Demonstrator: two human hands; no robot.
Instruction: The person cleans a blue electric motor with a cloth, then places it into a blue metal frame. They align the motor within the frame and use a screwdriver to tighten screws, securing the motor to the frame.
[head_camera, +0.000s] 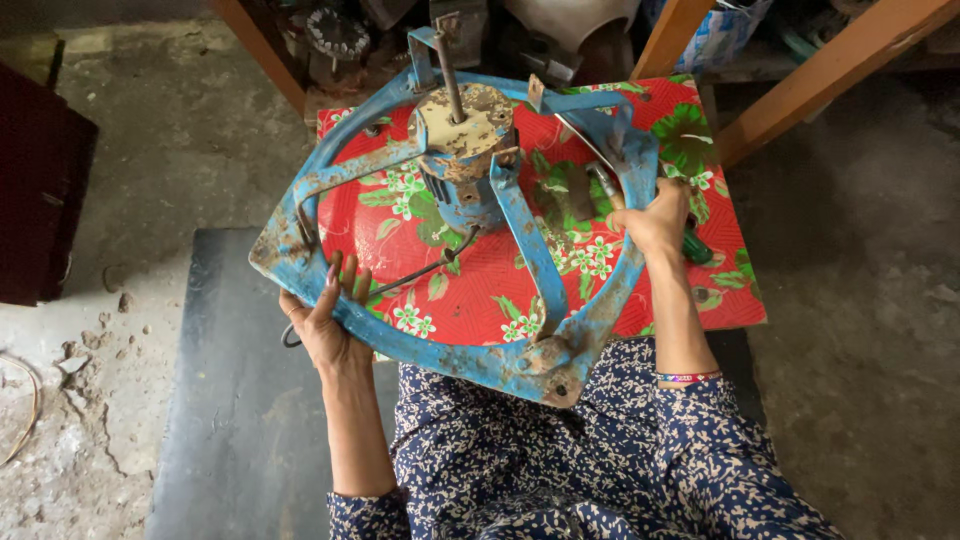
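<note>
Fan frame (330, 190) of rusty, chipped blue metal held tilted over a small table (735, 300) covered in red flowered cloth, near corner resting against the lap. No blades or guard on it: only the bare shaft (449, 72) sticking up from the corroded motor (468, 150) at the hub, still fixed to the three flat spokes. Motor apparently not yet off the frame, so dismantling judged partway at most. Left hand (328, 322) under the lower left rim, fingers curled up over the edge, clasping it. Right hand (657, 218) closed round the right rim, with a green-handled tool (697, 247), likely a screwdriver, pinned in the same grip; tip not clearly visible. Black cable (420, 275) trailing from the motor across the cloth to the left hand. Around: dark mat (240, 400) on cracked concrete floor (160, 150), orange wooden legs (810, 85) at upper right, metal clutter (340, 35) behind. Cable and crowded tabletop likely to hamper turning the frame.
</note>
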